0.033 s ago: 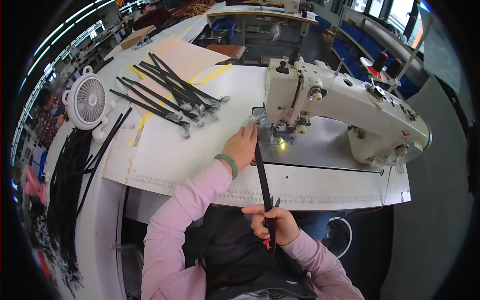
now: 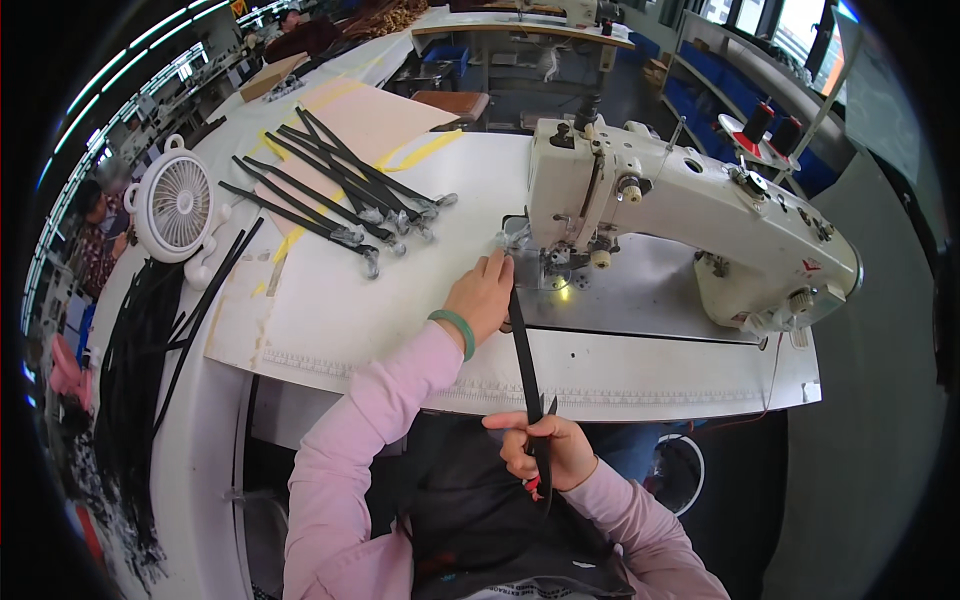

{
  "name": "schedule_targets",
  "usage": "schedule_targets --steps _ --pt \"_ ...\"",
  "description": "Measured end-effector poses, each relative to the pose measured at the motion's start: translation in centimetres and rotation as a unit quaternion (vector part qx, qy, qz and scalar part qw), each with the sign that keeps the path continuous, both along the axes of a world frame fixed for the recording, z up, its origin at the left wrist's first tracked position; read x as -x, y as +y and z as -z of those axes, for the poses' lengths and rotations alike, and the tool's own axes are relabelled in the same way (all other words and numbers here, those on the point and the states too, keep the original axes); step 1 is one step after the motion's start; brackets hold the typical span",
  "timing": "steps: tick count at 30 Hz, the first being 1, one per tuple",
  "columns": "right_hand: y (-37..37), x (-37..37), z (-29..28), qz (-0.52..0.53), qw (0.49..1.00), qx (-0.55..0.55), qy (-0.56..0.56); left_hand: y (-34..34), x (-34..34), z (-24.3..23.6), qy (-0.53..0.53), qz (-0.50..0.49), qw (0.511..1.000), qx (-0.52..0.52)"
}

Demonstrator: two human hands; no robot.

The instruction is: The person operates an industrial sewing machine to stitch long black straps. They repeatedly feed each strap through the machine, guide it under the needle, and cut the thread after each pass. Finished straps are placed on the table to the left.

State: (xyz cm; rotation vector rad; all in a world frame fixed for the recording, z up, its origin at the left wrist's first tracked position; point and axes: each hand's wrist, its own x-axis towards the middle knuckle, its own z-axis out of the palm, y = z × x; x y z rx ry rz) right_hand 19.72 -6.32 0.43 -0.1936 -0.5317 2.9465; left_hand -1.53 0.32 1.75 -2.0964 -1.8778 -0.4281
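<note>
My left hand point(image 2: 480, 298), with a green bangle at the wrist, is closed on the upper end of a black strap point(image 2: 522, 345), left of the sewing machine's needle area point(image 2: 560, 265). A clear plastic-wrapped piece point(image 2: 515, 238) shows just beyond its fingertips. From there the strap runs down over the table edge to my right hand point(image 2: 560, 452). That hand is closed round the strap's lower part, its index finger pointing left. A dark pointed blade point(image 2: 553, 405) and a red part point(image 2: 533, 488) also show at this hand, apparently scissors, mostly hidden by the fingers.
The white sewing machine point(image 2: 690, 190) fills the right of the table. Several black straps with plastic-wrapped ends point(image 2: 340, 190) lie on pink sheet material point(image 2: 380, 115). At left stand a white fan point(image 2: 178, 205) and a hanging bundle of black strips point(image 2: 135, 370). A ruler scale point(image 2: 640, 396) runs along the front edge.
</note>
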Motion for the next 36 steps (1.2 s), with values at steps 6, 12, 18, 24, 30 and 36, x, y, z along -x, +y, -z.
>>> schedule_targets --steps 6,12,18,24,30,36 --pt "-0.7 -1.5 0.8 -0.064 0.907 -0.37 -0.19 0.1 0.2 0.1 -0.035 0.102 0.994 0.013" --pt "6.7 -11.0 -4.7 0.48 0.247 -0.788 -0.296 -0.5 0.8 1.2 -0.208 0.1 0.973 0.019" --pt "31.1 -36.6 -7.6 0.81 0.207 -0.439 -0.329 1.5 0.8 0.9 -0.296 0.138 0.944 0.048" --pt "36.4 -38.8 -7.3 0.688 0.257 -0.478 -0.482 -0.2 0.3 1.2 -0.238 0.068 0.969 0.017" --pt "42.3 -42.1 -15.3 0.383 0.15 -0.635 -0.654 1.1 -0.9 2.1 -0.175 0.072 0.98 -0.054" --pt "45.7 -43.3 -17.6 0.235 0.095 -0.673 -0.695 2.0 -1.5 2.2 -0.169 0.085 0.981 -0.043"
